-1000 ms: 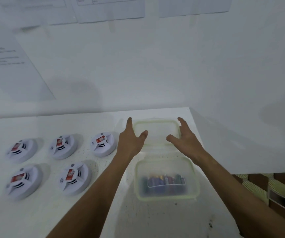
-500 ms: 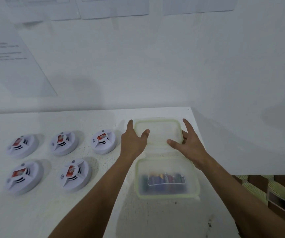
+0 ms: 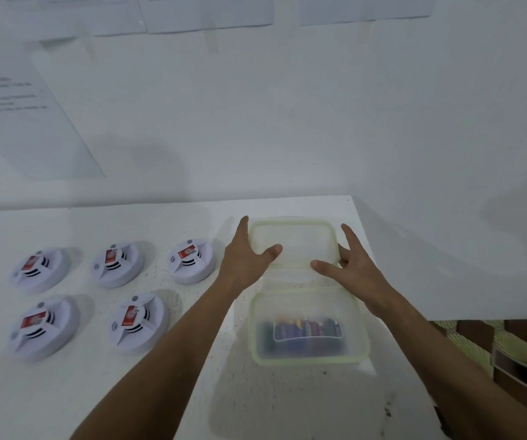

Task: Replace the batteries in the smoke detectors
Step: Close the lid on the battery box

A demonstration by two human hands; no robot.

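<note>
Detectors, five of them, sit on the white table (image 3: 65, 401) to my left: three in the far row (image 3: 40, 270) (image 3: 117, 263) (image 3: 192, 260) and two nearer me (image 3: 42, 327) (image 3: 138, 323), each round, white, with a red label on top. Right of them I see a clear box (image 3: 309, 328) with batteries (image 3: 306, 332) lying inside, blurred through the plastic. Its lid (image 3: 292, 241) lies flat on the table just beyond the box. My left hand (image 3: 245, 260) has straight fingers along the lid's left edge, thumb resting on top. My right hand (image 3: 352, 269) is spread at the lid's right edge, thumb over the near rim, two fingers bent against the side; I cannot tell whether they grip. Papers (image 3: 205, 14) hang on the wall behind.
</note>
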